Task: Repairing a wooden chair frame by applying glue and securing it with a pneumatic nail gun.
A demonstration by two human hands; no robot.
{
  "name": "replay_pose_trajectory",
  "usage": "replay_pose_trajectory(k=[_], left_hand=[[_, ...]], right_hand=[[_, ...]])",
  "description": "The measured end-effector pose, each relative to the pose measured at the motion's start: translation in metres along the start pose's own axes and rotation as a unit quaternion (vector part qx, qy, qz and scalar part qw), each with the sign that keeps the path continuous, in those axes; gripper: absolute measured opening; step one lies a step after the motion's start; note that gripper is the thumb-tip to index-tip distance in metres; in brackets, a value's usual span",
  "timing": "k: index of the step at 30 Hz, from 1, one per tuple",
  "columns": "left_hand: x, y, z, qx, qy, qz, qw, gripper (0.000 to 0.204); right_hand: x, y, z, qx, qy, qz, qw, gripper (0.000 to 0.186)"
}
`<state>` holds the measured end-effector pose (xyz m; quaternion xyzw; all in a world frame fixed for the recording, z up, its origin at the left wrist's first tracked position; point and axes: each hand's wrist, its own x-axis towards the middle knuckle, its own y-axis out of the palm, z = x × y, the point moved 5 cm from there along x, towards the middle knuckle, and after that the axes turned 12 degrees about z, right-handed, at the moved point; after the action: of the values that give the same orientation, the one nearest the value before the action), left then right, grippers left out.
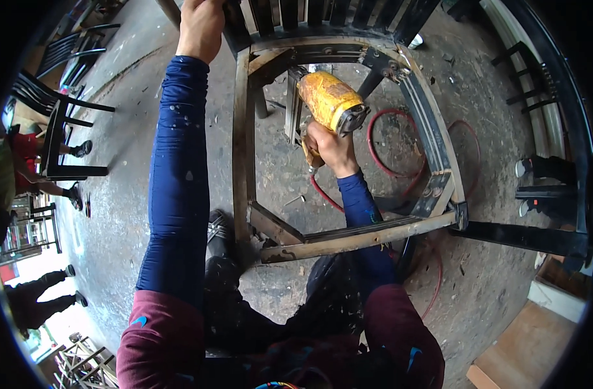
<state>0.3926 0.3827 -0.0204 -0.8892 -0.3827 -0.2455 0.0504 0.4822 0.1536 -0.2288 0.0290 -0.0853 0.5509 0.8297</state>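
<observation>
A wooden chair with a dark slatted back and an open seat frame [243, 149] stands in front of me. Through the seat opening reaches my right hand [332, 148], closed around the handle of a worn yellow air nail gun [329, 97]. The gun's head points up and left toward the back rail of the seat frame, by the far left corner block; whether it touches is hard to see. A red air hose [327, 196] runs from the handle's end. My left hand [200, 29] is closed at the chair's back post, its fingertips partly cut off by the picture's edge.
More dark chairs [57, 133] stand at the left, with other people's legs [47, 295] near them. The red hose coils on the stained concrete floor [290, 292]. At lower right are a brown board [526, 340] and a white-sided box [556, 299].
</observation>
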Motion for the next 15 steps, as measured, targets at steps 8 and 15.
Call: replay_pose_trajectory(k=[8, 15], left_hand=[[0.007, 0.003, 0.009, -0.037, 0.011, 0.006, 0.999, 0.019], [0.007, 0.008, 0.009, -0.026, -0.003, -0.016, 1.0, 0.02]], right_hand=[[0.011, -0.01, 0.002, -0.194, -0.088, 0.026, 0.977, 0.018], [0.008, -0.003, 0.013, -0.165, -0.124, -0.064, 0.976, 0.006]])
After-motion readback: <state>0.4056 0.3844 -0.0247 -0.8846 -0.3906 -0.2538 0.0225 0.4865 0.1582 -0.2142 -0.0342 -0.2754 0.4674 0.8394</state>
